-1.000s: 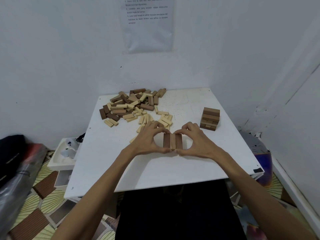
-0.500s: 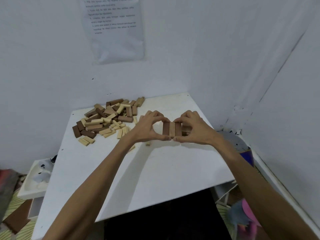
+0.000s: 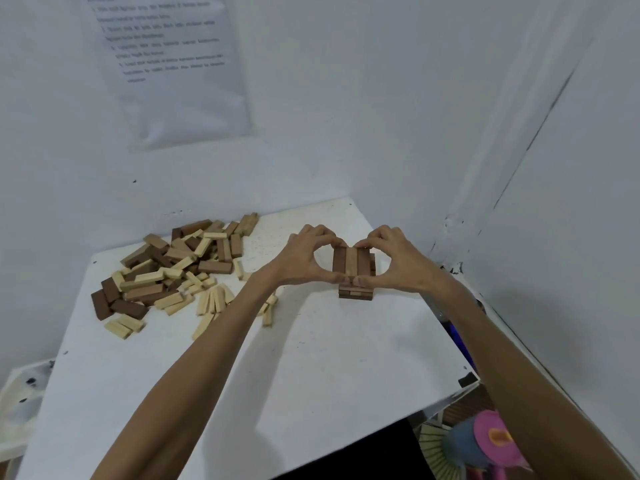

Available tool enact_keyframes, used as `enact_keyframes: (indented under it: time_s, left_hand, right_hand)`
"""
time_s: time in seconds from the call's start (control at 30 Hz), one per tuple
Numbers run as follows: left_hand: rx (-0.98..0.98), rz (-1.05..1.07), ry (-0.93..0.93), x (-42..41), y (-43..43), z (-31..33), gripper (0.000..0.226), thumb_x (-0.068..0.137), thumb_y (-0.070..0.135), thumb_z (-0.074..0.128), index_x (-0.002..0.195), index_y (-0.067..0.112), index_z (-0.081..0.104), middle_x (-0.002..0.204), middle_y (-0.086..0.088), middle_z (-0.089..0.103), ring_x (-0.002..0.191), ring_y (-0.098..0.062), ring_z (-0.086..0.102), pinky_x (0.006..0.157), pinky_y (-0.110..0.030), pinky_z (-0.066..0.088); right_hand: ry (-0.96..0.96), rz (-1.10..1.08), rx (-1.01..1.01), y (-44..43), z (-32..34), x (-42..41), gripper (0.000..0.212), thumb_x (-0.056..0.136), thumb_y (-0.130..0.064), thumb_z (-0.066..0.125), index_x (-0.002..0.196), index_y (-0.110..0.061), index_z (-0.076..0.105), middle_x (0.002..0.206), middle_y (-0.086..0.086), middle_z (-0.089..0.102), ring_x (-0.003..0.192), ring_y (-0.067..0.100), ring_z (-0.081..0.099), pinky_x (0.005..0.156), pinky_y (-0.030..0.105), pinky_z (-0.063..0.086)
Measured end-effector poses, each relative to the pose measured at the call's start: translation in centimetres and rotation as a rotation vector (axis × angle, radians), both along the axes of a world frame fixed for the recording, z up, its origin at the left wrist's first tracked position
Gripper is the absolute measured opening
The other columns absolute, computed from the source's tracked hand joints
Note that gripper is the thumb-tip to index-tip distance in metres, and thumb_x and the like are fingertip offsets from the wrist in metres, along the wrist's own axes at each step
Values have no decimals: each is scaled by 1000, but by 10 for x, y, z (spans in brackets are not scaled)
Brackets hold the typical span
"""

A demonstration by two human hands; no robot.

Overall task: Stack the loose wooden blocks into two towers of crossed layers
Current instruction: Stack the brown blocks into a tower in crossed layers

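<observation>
A layer of three wooden blocks [image 3: 350, 264], dark, light, dark, lies side by side just over the small tower [image 3: 356, 293] at the right of the white table [image 3: 311, 358]. My left hand [image 3: 304, 256] pinches the layer's left side between thumb and fingers. My right hand [image 3: 398, 259] pinches its right side the same way. Whether the layer rests on the tower I cannot tell. A heap of loose dark and light blocks [image 3: 173, 275] lies at the table's back left.
The table stands in a corner, with white walls close behind and to the right. A paper sheet [image 3: 176, 64] hangs on the back wall. A white tray [image 3: 20, 403] sits low at the left; coloured items [image 3: 485, 441] lie on the floor at the right.
Both hands carried the three-block layer from the table's front middle to the right and back, over the small tower. The view turned right with them.
</observation>
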State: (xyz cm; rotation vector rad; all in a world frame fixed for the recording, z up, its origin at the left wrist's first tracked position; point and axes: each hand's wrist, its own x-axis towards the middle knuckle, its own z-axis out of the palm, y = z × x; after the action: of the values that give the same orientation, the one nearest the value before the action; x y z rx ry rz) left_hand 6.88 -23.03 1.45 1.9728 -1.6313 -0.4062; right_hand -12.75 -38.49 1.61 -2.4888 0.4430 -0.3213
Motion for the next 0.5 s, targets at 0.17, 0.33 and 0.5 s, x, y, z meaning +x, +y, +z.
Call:
enact_keyframes:
  time_s: [0.17, 0.33, 0.5]
  left_hand:
    - [10, -12, 26, 1, -13, -7, 72, 62, 77, 67, 122, 39, 62, 117, 19, 51, 111, -5, 37, 92, -32, 27]
    - [13, -18, 29, 1, -20, -12, 72, 61, 78, 67, 121, 40, 62, 117, 19, 51, 112, -6, 38, 92, -32, 27]
    - [15, -25, 36, 1, -22, -15, 71, 62, 77, 68, 121, 39, 62, 117, 21, 51, 113, -7, 39, 93, -33, 29]
  right_hand:
    - [27, -7, -14, -10, -4, 0, 65, 76, -52, 84, 133, -34, 58, 127, -9, 45, 124, 8, 34, 109, 44, 38]
    - [49, -5, 2, -16, -8, -1, 66, 77, -53, 83, 134, -35, 57, 129, -9, 45, 125, 8, 34, 109, 46, 38]
    - [58, -4, 19, -19, -10, -2, 66, 77, -55, 82, 134, -36, 56, 130, -11, 45, 126, 8, 34, 110, 45, 37]
